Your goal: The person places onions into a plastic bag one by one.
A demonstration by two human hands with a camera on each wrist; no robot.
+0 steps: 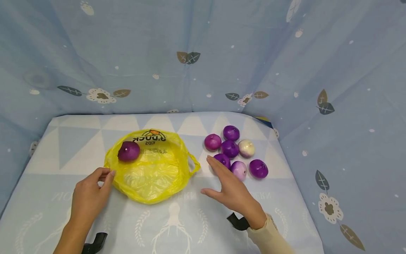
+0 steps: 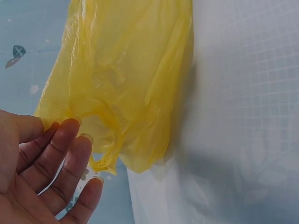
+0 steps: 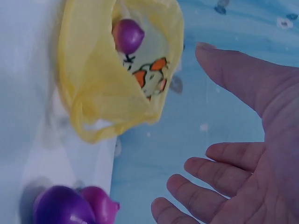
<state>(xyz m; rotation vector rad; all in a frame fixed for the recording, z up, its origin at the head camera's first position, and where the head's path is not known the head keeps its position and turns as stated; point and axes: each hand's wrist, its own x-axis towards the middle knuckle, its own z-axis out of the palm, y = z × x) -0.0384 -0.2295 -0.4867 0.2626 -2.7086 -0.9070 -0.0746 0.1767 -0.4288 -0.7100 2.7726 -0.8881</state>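
An open yellow plastic bag with printed lettering sits left of centre on the table, and a purple onion lies inside it. My left hand pinches the bag's left rim between thumb and fingertips. In the left wrist view a loose bag handle hangs beside the fingers. My right hand is held right of the bag, thumb apart from straight fingers and nothing in it. Just beyond it lie several onions: mostly purple ones, a pale one and a light purple one. The right hand partly covers another purple onion.
A patterned cloth covers the table. Blue printed curtains hang behind it and at the sides. The bag's right handle sticks out toward the onions. A dark blue and yellow item shows at the far right corner.
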